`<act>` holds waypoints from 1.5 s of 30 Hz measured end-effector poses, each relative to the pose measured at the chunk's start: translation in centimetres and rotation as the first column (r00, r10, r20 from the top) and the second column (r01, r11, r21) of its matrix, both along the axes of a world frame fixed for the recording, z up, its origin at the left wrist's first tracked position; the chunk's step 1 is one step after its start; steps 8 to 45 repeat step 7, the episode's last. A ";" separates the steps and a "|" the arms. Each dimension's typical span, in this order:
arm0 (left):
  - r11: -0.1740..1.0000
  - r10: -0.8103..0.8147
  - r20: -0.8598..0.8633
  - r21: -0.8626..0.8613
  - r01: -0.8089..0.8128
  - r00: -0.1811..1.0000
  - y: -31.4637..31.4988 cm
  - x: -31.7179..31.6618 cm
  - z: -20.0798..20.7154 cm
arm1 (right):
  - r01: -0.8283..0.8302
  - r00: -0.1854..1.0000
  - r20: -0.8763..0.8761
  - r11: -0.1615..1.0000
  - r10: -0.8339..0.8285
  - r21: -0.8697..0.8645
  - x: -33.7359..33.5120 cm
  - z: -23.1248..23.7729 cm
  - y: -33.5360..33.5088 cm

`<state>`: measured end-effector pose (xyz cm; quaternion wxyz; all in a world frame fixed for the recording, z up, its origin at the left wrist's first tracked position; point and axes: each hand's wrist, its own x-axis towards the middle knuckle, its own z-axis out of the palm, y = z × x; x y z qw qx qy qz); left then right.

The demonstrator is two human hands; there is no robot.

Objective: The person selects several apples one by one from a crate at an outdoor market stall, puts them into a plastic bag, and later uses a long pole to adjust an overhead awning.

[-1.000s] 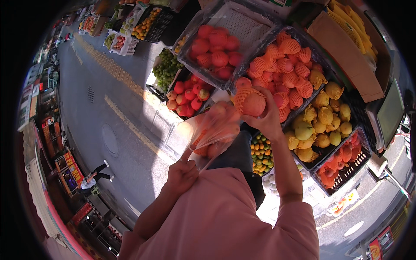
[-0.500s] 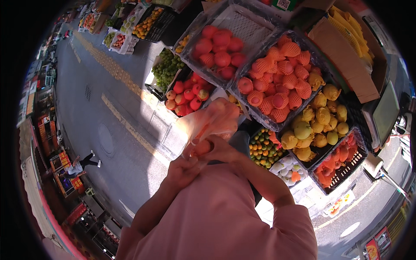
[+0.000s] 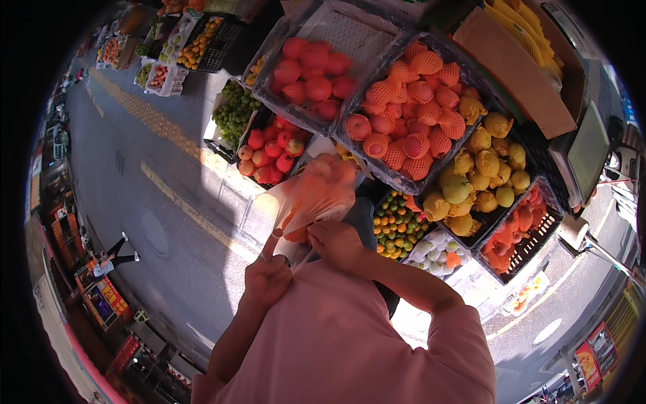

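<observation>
A clear plastic bag (image 3: 311, 196) hangs in front of my chest, with reddish round fruit in foam nets showing through it. My right hand (image 3: 336, 246) pinches the gathered film on the bag's right side. On the other side my left hand (image 3: 268, 277) has its fingers curled around the bag's edge, the index finger stretched up against the film. The bag's mouth is drawn toward me, with film pulled taut between the two hands. How many fruits it holds is hidden by the crumpled plastic.
Beyond the bag stand a crate of red fruit (image 3: 289, 149), green grapes (image 3: 235, 111) and a lined crate of foam-netted fruit (image 3: 410, 111). To the right are yellow-wrapped fruit (image 3: 481, 161), small citrus (image 3: 396, 222) and a scale (image 3: 587, 153). A road (image 3: 128, 182) runs along the left.
My hands have moved apart, the left one down and left. The fruit that was between my fingers is now inside the bag, and the bag's film is stretched taut. The view has shifted slightly.
</observation>
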<state>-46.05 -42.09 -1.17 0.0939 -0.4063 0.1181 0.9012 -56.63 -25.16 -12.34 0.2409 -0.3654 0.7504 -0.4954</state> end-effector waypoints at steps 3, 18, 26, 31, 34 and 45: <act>1.000 0.009 0.057 -0.006 -0.009 0.998 0.2 0.2 -0.2 | 0.330 0.937 0.045 0.922 -0.345 0.200 -3.9 -4.7 2.5; 0.997 -0.014 0.109 -0.079 0.023 0.994 0.7 0.0 0.1 | 0.533 0.836 -0.106 0.751 -0.538 0.391 -9.8 -11.0 5.8; 0.997 -0.014 0.109 -0.079 0.023 0.994 0.7 0.0 0.1 | 0.533 0.836 -0.106 0.751 -0.538 0.391 -9.8 -11.0 5.8; 0.997 -0.014 0.109 -0.079 0.023 0.994 0.7 0.0 0.1 | 0.533 0.836 -0.106 0.751 -0.538 0.391 -9.8 -11.0 5.8; 0.997 -0.014 0.109 -0.079 0.023 0.994 0.7 0.0 0.1 | 0.533 0.836 -0.106 0.751 -0.538 0.391 -9.8 -11.0 5.8; 0.997 -0.014 0.109 -0.079 0.023 0.994 0.7 0.0 0.1 | 0.533 0.836 -0.106 0.751 -0.538 0.391 -9.8 -11.0 5.8</act>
